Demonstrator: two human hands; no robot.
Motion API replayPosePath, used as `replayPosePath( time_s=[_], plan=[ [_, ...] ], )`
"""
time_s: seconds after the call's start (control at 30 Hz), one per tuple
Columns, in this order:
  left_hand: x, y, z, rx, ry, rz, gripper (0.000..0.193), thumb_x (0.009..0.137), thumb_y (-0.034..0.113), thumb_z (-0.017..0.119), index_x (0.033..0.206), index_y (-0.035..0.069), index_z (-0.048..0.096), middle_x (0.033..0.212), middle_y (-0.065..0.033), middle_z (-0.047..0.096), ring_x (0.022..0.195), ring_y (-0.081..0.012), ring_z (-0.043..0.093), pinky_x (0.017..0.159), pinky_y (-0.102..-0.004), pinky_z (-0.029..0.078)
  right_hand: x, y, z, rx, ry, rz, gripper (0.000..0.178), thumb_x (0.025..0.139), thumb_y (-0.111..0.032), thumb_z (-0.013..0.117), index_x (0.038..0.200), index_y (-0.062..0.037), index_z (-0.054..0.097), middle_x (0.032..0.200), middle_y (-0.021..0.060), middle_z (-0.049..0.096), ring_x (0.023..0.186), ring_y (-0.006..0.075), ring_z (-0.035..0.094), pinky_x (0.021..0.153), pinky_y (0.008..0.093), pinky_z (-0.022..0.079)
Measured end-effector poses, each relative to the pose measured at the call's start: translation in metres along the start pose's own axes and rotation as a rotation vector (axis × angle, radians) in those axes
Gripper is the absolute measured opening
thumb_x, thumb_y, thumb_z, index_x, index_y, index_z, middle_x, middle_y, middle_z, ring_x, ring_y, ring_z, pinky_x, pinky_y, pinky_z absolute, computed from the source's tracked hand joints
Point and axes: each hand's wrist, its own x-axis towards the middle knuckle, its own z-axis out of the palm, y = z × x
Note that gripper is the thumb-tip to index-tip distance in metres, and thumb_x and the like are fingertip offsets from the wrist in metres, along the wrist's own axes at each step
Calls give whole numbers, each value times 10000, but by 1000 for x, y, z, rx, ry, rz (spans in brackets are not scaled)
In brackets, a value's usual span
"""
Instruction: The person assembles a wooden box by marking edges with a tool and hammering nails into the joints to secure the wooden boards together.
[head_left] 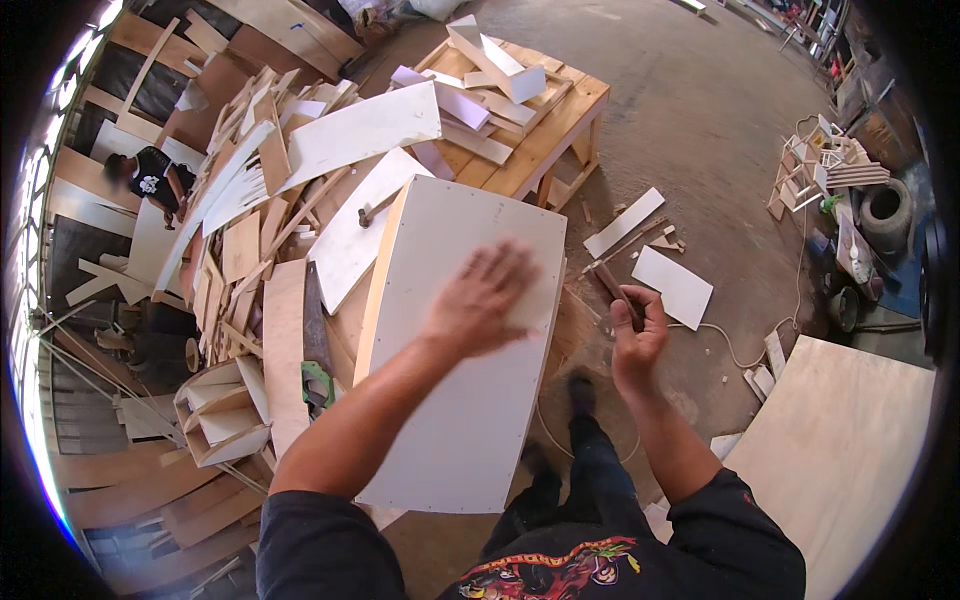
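Observation:
A long box-like piece with a white top panel [465,370] and a pale wooden side stands in front of me, small fasteners dotted along its edges. My left hand [488,300] lies over the upper half of that panel, palm down with fingers stretched out, slightly smeared by motion. Off the panel's right side, my right hand [638,325] is closed around a narrow brown piece [608,282] whose exact kind I cannot make out. A hammer [368,216] rests just left of the box's far end, and a green-and-black tool [317,386] lies by its left side.
Wood offcuts [255,235] are heaped at left, with another person [158,180] beyond. A wooden table [570,95] carries more scraps. White pieces [673,287] and a cable [745,362] lie on the floor at right, near a large plywood sheet [830,460].

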Motion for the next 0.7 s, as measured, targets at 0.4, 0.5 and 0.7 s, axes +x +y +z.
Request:
replayPosePath(
  time_s=[0.4, 0.5, 0.7],
  plan=[
    [42, -4, 3, 60, 50, -399, 1026, 950, 729, 492, 1598, -41, 289, 1696, -227, 228, 1595, -331, 165, 1294, -463, 108, -40, -23, -2, 98, 28, 12, 219, 995, -179, 722, 1131, -37, 624, 947, -26, 606, 812, 45, 508, 733, 214, 431],
    [31, -15, -4, 126, 217, -415, 1012, 941, 695, 528, 1577, -64, 318, 1680, -238, 261, 1582, -364, 191, 1287, -476, 144, -45, -26, -19, 41, 4, 12, 224, 1009, -169, 688, 1172, -34, 615, 988, 16, 629, 863, 86, 554, 810, 264, 481],
    [-31, 50, 8, 55, -2, -177, 995, 963, 689, 496, 1636, 9, 223, 1716, -188, 193, 1604, -346, 105, 1298, -478, 98, -76, -34, -23, -2, 35, -45, 195, 1004, -152, 689, 1148, -34, 629, 953, 4, 615, 833, 74, 546, 764, 252, 474]
  ],
)
